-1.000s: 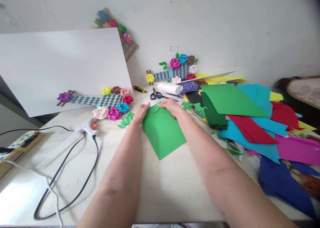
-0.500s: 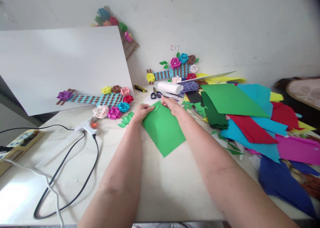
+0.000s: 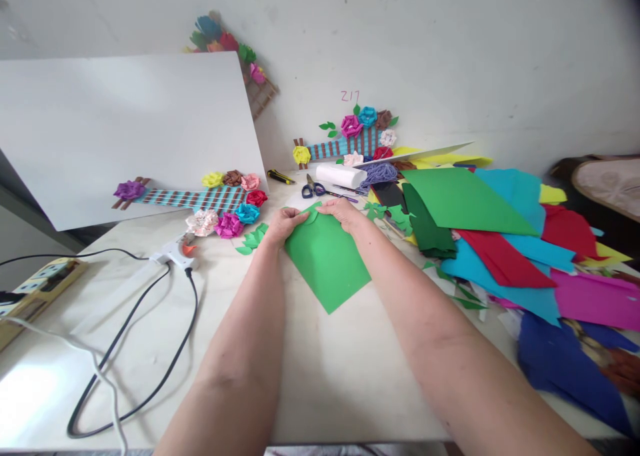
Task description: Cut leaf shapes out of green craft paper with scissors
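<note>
A green sheet of paper [image 3: 330, 263] is turned cornerwise toward me above the white table. My left hand [image 3: 285, 226] grips its upper left edge, the thumb lying on top. Under that thumb a small green leaf-shaped piece [image 3: 312, 216] rests flat near the sheet's top corner. My right hand [image 3: 343, 213] is closed at the top right edge, its fingertips at the corner beside the leaf piece. Whether those fingers hold anything besides the paper is hidden. Several cut green leaves [image 3: 254, 237] lie left of my left hand.
Scissors [image 3: 313, 188], a yellow box cutter [image 3: 281, 177] and purple yarn [image 3: 379, 175] lie behind my hands. Coloured sheets [image 3: 470, 203] pile up on the right. To the left are a flower-decorated guitar shape [image 3: 195, 199], a glue gun [image 3: 177, 253] with its cable and a power strip [image 3: 40, 289].
My right hand has shifted slightly left and down, its fingertips now closer to the leaf piece at the sheet's corner. My left hand and the sheet have stayed nearly in place.
</note>
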The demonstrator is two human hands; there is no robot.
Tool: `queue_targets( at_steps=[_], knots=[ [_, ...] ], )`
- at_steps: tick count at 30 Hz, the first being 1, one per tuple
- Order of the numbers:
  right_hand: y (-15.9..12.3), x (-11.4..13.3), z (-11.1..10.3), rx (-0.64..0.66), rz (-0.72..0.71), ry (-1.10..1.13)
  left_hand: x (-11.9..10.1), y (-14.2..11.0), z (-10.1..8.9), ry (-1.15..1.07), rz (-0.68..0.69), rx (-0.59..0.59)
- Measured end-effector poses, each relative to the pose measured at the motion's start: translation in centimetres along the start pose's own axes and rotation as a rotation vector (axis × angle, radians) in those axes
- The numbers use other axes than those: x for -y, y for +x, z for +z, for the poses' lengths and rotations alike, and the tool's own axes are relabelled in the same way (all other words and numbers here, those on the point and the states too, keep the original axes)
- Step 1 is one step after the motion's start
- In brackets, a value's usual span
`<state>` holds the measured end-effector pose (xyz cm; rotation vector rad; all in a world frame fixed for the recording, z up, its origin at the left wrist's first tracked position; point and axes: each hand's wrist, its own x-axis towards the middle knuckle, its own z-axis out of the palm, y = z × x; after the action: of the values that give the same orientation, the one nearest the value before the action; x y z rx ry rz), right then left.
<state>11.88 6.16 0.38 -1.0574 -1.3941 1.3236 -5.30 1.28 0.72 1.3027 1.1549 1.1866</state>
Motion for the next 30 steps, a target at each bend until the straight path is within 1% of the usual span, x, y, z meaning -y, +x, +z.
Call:
queue_targets(
  at_steps=[6, 11, 15, 19, 23, 27, 30],
  knots=[
    [0.3, -0.3, 0.1, -0.041, -0.038, -0.005, 0.0, 0.0, -0.2, 0.015, -0.014, 0.018],
    [0.1, -0.2, 0.3, -0.047, -0.014, 0.006, 0.1, 0.1, -0.3, -0.014, -0.018, 0.036],
    [-0.1, 0.2, 0.4, -0.051, 0.014, 0.084, 0.2, 0.2, -0.4, 0.007, -0.013, 0.024],
    [-0.2, 0.5, 0.4, -0.066, 0.01, 0.155, 0.3, 0.3, -0.4, 0.027, 0.002, 0.013],
    [-0.4, 0.6, 0.5, -0.031, 0.027, 0.093, 0.2, 0.3, -0.3, -0.006, -0.009, 0.044],
    [-0.3, 0.6, 1.0, -0.107, -0.02, -0.018, 0.1, 0.3, -0.2, -0.014, -0.004, 0.066],
    [-0.1, 0.5, 1.1, -0.138, -0.016, -0.026, 0.0, 0.2, -0.3, -0.012, -0.002, 0.075]
  ],
)
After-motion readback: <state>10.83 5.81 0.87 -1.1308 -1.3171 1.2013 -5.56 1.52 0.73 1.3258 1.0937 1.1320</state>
